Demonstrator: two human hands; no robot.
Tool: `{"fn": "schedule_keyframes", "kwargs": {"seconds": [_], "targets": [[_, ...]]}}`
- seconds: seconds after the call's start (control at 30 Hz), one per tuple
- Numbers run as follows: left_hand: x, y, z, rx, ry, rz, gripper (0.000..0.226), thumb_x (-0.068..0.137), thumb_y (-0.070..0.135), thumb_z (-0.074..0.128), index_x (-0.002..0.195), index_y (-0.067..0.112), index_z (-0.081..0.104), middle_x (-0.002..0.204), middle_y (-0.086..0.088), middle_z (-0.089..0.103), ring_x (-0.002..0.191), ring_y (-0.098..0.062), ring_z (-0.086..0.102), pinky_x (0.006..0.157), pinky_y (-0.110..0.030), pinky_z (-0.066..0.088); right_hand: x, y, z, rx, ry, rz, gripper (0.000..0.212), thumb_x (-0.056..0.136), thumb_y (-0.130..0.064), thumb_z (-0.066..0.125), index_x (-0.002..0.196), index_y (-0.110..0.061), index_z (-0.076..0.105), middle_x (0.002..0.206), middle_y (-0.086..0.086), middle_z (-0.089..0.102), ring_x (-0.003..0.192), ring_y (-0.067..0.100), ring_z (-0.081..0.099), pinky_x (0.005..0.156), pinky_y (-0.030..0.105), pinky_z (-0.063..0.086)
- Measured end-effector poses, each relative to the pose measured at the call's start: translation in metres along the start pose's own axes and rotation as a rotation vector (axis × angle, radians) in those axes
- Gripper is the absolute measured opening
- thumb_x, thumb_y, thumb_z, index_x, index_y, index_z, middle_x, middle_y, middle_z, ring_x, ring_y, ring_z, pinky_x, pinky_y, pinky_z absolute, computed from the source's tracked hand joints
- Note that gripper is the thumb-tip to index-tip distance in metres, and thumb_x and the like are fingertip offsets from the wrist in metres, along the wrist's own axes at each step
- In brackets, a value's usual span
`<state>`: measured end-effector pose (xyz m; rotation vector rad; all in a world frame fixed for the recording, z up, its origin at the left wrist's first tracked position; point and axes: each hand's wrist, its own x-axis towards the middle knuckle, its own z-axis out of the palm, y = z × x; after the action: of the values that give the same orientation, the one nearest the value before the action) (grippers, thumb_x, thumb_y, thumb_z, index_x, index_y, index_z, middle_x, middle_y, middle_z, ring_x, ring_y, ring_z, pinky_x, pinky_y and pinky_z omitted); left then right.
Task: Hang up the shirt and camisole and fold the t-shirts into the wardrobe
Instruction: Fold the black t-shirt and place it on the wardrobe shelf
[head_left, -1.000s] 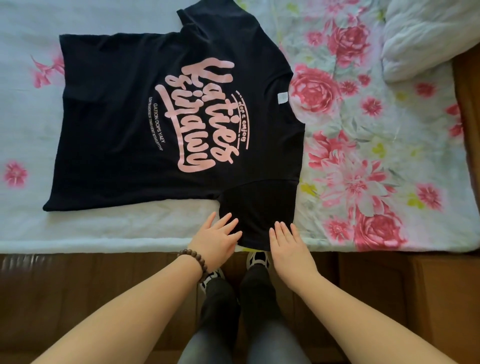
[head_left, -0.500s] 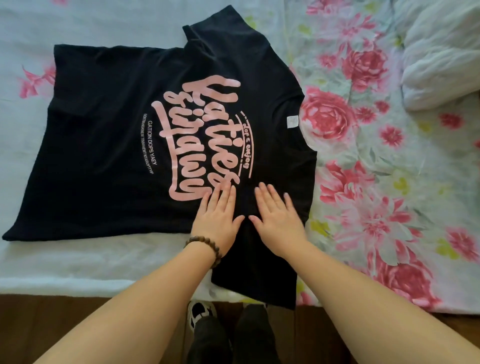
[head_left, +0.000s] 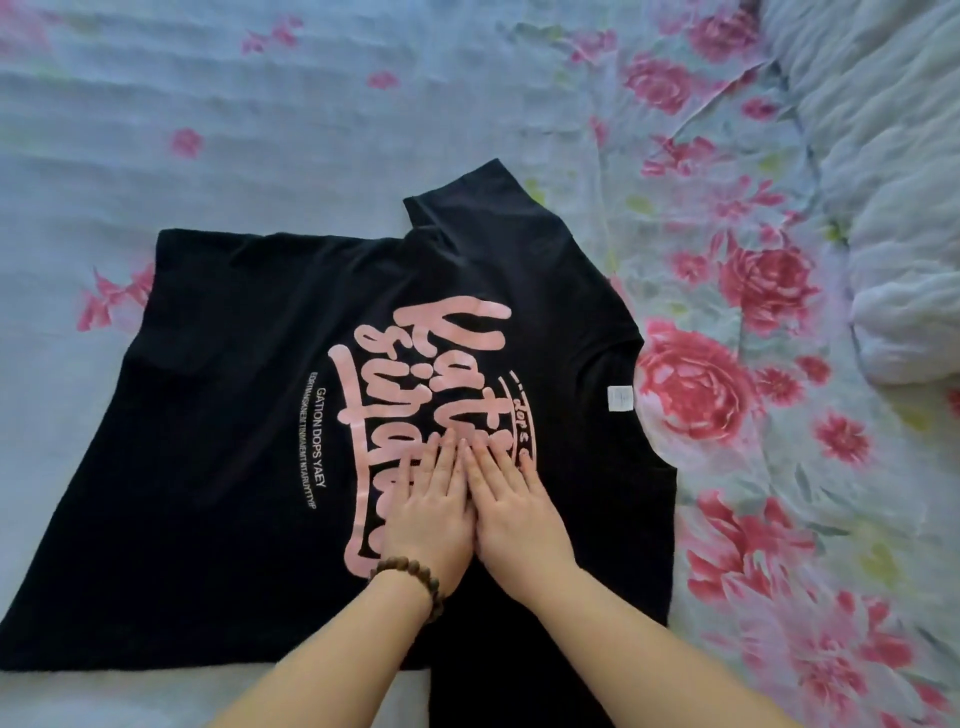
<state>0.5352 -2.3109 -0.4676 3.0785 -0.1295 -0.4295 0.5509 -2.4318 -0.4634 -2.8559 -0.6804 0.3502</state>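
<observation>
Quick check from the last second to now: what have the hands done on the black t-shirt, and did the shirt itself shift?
Both hands slid away from the person, off the near sleeve and up over the pink print. The left hand and right hand, apart before, now lie flat side by side and touching. Neither gripped or released anything. The black t-shirt stayed spread print-up on the floral bedsheet, its white neck label still at the right edge.

black t-shirt (head_left: 218, 467) print reads "gation dops yaey".

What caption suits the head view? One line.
Both hands, left hand and right hand, press flat on a black t-shirt spread over a floral bedsheet.
</observation>
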Motion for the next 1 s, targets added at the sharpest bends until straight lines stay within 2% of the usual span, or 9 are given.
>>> {"fn": "schedule_keyframes", "kwargs": {"seconds": [0.1, 0.23, 0.3, 0.4, 0.5, 0.67, 0.8, 0.9, 1.0], "targets": [[0.028, -0.027, 0.000, -0.104, 0.016, -0.040, 0.061, 0.096, 0.045, 0.025, 0.146, 0.011, 0.033, 0.155, -0.008, 0.023, 0.144, -0.022, 0.017, 0.112, -0.046, 0.015, 0.029, 0.030, 0.008, -0.082, -0.006, 0.137, 0.059, 0.095, -0.048, 0.027, 0.141, -0.012, 0.038, 0.150, 0.004, 0.036, 0.140, 0.018, 0.030, 0.111, 0.042, 0.022], [0.060, -0.081, -0.008, -0.107, 0.015, -0.135, 0.068, 0.093, 0.053, 0.007, 0.150, 0.017, 0.002, 0.159, -0.003, -0.006, 0.147, -0.019, -0.010, 0.117, -0.046, -0.001, 0.034, 0.066, -0.004, -0.125, -0.021, 0.392, 0.068, 0.095, -0.055, -0.001, 0.149, -0.015, 0.011, 0.158, 0.000, 0.007, 0.145, 0.013, 0.004, 0.116, 0.038, -0.002], [0.075, -0.095, -0.014, -0.100, 0.047, -0.186, 0.070, 0.091, 0.051, 0.011, 0.151, 0.014, 0.004, 0.160, -0.006, -0.002, 0.147, -0.023, -0.005, 0.117, -0.046, -0.002, 0.045, 0.066, -0.014, -0.128, 0.033, 0.452, 0.071, 0.094, -0.054, -0.005, 0.148, -0.010, 0.012, 0.158, 0.005, 0.011, 0.145, 0.015, 0.004, 0.116, 0.040, -0.001], [0.116, -0.106, -0.033, -0.088, 0.088, -0.160, 0.065, 0.092, 0.042, 0.023, 0.147, 0.007, 0.026, 0.156, -0.011, 0.019, 0.145, -0.027, 0.016, 0.115, -0.049, 0.008, 0.105, 0.045, -0.035, -0.144, 0.110, 0.323, 0.060, 0.099, -0.041, 0.017, 0.145, -0.005, 0.029, 0.154, 0.009, 0.027, 0.144, 0.022, 0.020, 0.113, 0.046, 0.013], [0.162, -0.100, -0.051, -0.091, 0.149, -0.031, 0.061, 0.095, 0.037, 0.017, 0.150, 0.012, 0.008, 0.159, -0.007, 0.002, 0.147, -0.022, -0.001, 0.117, -0.045, -0.002, 0.179, 0.021, -0.048, -0.106, 0.127, 0.162, 0.058, 0.096, -0.033, 0.030, 0.148, -0.009, 0.025, 0.156, 0.007, 0.021, 0.145, 0.022, 0.015, 0.117, 0.047, 0.017], [0.211, -0.114, -0.051, -0.067, 0.057, -0.050, 0.063, 0.094, 0.049, -0.003, 0.146, 0.018, -0.020, 0.155, 0.001, -0.024, 0.143, -0.014, -0.023, 0.118, -0.041, -0.011, 0.237, 0.040, -0.045, -0.101, -0.072, 0.111, 0.064, 0.092, -0.049, 0.000, 0.148, -0.021, -0.010, 0.157, -0.005, -0.017, 0.143, 0.012, -0.020, 0.119, 0.040, -0.004], [0.218, -0.128, -0.041, -0.078, 0.103, -0.153, 0.075, 0.091, 0.057, 0.009, 0.151, 0.013, 0.007, 0.159, -0.002, 0.004, 0.146, -0.015, 0.000, 0.117, -0.045, 0.002, 0.234, 0.085, -0.048, -0.158, -0.085, 0.284, 0.068, 0.091, -0.055, -0.009, 0.147, -0.018, -0.020, 0.154, -0.005, -0.028, 0.141, 0.010, -0.027, 0.118, 0.039, -0.011], [0.225, -0.120, -0.052, -0.124, 0.159, -0.170, 0.073, 0.092, 0.054, 0.022, 0.145, 0.005, 0.031, 0.153, -0.011, 0.031, 0.143, -0.022, 0.024, 0.114, -0.050, 0.014, 0.236, 0.089, -0.056, -0.119, -0.002, 0.217, 0.070, 0.094, -0.057, -0.001, 0.150, -0.014, 0.001, 0.159, 0.001, -0.004, 0.146, 0.015, -0.008, 0.116, 0.040, -0.004], [0.251, -0.122, -0.080, -0.177, 0.240, -0.219, 0.081, 0.090, 0.059, 0.016, 0.146, 0.003, 0.032, 0.152, -0.014, 0.034, 0.143, -0.026, 0.026, 0.119, -0.046, 0.007, 0.262, 0.108, -0.083, 0.040, 0.099, 0.171, 0.072, 0.093, -0.058, 0.008, 0.151, -0.015, 0.010, 0.158, 0.001, 0.003, 0.147, 0.016, -0.003, 0.119, 0.037, 0.001]]}}
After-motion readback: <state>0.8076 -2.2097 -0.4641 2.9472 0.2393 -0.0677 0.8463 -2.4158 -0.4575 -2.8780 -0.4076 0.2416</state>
